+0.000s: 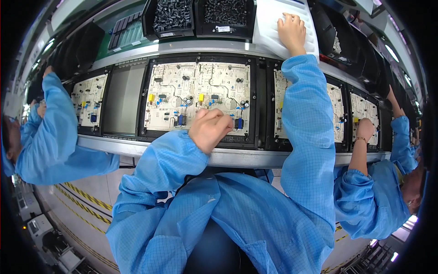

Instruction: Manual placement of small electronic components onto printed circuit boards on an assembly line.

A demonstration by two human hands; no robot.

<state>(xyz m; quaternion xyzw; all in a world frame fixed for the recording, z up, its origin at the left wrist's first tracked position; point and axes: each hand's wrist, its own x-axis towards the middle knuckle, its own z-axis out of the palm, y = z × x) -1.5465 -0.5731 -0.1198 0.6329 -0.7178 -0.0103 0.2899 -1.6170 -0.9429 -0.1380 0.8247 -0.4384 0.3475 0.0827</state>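
My left hand (pixel 210 130) hovers over the lower middle of a pair of joined, cream-coloured circuit boards (pixel 178 75) in a black frame (pixel 200 58). Its fingers are curled closed, and whatever they may hold is hidden. The boards carry yellow blocks, black cylinders and blue parts; a dark blue component (pixel 238 123) sits just right of my left hand. My right arm is stretched far forward. At its end, my right hand (pixel 292 33) is over a white ridged tray (pixel 269 39), fingers apart and slightly bent, with nothing visible in them.
Black bins of small black parts (pixel 171 16) stand behind the line, beside the white tray. More framed boards (pixel 90 98) lie left and right along a metal rail (pixel 246 157). Co-workers in blue sleeves sit on both sides; one co-worker's hand (pixel 365 130) is over a board at right.
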